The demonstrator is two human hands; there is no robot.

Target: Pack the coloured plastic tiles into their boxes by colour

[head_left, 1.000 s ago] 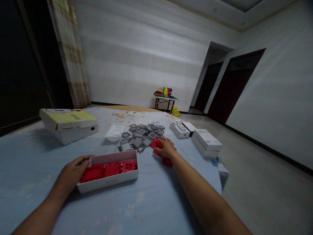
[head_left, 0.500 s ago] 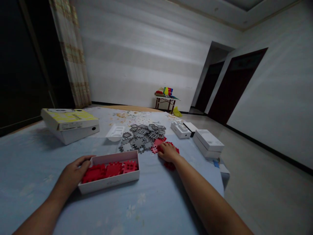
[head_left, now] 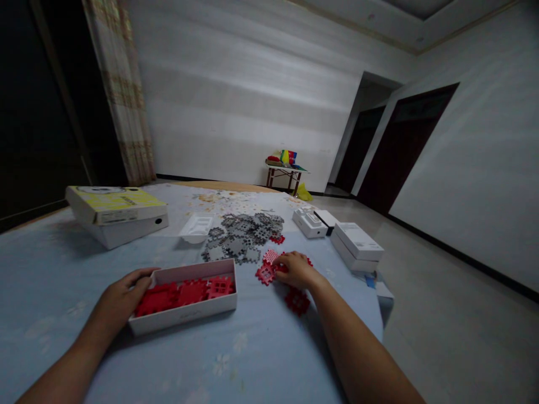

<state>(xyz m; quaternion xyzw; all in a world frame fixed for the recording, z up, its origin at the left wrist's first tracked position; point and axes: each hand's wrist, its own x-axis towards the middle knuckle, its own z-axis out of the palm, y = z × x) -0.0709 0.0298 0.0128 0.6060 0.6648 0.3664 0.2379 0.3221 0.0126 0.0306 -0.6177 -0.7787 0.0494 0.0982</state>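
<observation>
My left hand (head_left: 123,298) grips the left end of a long white box (head_left: 185,317), its thumb over the rim. Red plastic interlocking pieces (head_left: 191,293) with notched edges lie inside that box. To the right, my right hand (head_left: 296,268) has its fingers curled down over more red interlocking pieces (head_left: 266,274) on the tablecloth; the palm covers some of them. Another red piece (head_left: 297,301) lies just below my right wrist. Behind my hands spreads a heap of grey interlocking pieces (head_left: 240,233), with a single red piece (head_left: 277,239) at its right edge.
A large yellow-and-white box (head_left: 122,216) stands at the far left, and a clear plastic tray (head_left: 197,227) left of the grey heap. White boxes (head_left: 357,242) line the table's right edge. The table wears a light blue flowered cloth (head_left: 181,367).
My right hand has drawn red pieces toward me, away from the grey heap, and one red piece stays behind there. My left hand keeps its grip on the box.
</observation>
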